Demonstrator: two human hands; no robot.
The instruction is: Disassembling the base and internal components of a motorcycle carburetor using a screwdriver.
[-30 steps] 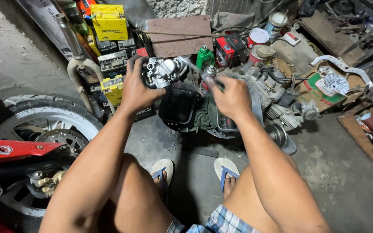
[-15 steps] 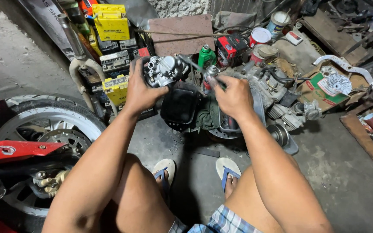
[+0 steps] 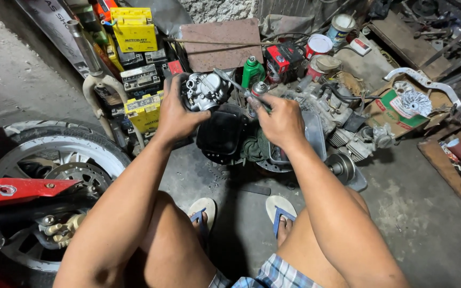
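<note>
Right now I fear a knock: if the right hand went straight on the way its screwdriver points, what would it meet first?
Probably the carburetor held in the left hand: the right hand aims its screwdriver up-left at it. Contact is unclear.

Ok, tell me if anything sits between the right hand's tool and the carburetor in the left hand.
Nothing visible does. The left hand holds the carburetor up, and the thin tool in the right hand already reaches its side, with only open air around the tip.

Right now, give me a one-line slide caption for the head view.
Left hand grips a silver metal carburetor while right hand works a thin metal tool into it, above a dismantled grey engine.
</note>
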